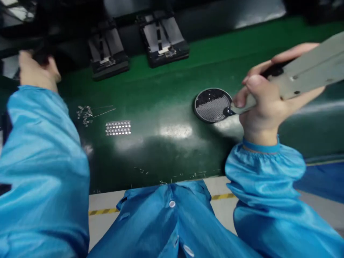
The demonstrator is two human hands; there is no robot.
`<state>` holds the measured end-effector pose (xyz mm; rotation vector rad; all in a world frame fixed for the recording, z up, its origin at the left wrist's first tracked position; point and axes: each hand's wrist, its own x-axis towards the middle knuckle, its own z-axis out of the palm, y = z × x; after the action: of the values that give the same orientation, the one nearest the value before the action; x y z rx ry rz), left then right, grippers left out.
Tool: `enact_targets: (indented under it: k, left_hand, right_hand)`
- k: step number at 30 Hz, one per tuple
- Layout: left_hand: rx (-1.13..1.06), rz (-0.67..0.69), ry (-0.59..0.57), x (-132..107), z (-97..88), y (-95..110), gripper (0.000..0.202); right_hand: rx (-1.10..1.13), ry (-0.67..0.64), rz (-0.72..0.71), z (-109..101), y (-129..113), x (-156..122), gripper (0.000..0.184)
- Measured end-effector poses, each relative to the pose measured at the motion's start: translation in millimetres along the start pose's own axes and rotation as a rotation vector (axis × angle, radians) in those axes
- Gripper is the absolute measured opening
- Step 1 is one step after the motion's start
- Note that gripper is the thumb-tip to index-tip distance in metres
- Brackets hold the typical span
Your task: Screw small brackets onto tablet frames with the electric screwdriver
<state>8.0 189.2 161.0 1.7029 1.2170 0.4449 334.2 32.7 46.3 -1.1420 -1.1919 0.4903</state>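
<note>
Head view: the right hand (pixel 264 104) is clenching its grip around a long grey flat-bodied metal tool (pixel 309 73), fingers wrapping over the top and thumb pressing the near side. The tool is running up and right out of frame. Its narrow tip is touching the right edge of a round black dish filled with tiny silvery parts (pixel 213 105). The dish is sitting on the glossy dark green desk (pixel 161 107), just left of the right hand.

The left hand (pixel 37 71) is reaching far to the upper left, closing on something dark at the desk's back edge. The thing is blurred, so I cannot tell what it is or how firm the grip is.

A small rectangular grid of silvery chips (pixel 118 128) is lying on the desk between the two arms, well left of the dish. A loose scatter of small silvery bits (pixel 85 114) is lying just up-left of the grid. Two black fixtures with grey plates (pixel 139 43) are sitting side by side at the back of the desk.

Blue shiny smock sleeves (pixel 45 168) are covering both arms. A yellow-black striped floor line (pixel 103 211) is showing below the desk edge.
</note>
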Motion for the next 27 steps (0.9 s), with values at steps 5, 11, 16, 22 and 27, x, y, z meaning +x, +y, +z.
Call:
enact_targets:
  k: [5,11,16,22,27]
  left_hand:
    - [-0.192,0.024,0.098,-32,22.1,-45,0.07]
    - [-0.679,-0.452,0.316,-145,135.1,-65,0.023]
    - [-0.849,-0.574,-0.024,-178,201.9,-62,0.028]
    - [-0.472,-0.521,-0.862,-172,155.5,-71,0.035]
    - [0.312,-0.036,0.113,-160,77.7,-87,0.032]
  right_hand:
    - [0.162,0.054,-0.134,-8,18,6,0.072]
    - [0.22,-0.037,-0.155,-6,20,7,0.051]
    - [0.253,-0.05,-0.163,-8,29,4,0.063]
    - [0.179,-0.009,-0.183,-10,38,1,0.064]
    - [0.094,0.036,-0.171,-11,41,1,0.069]
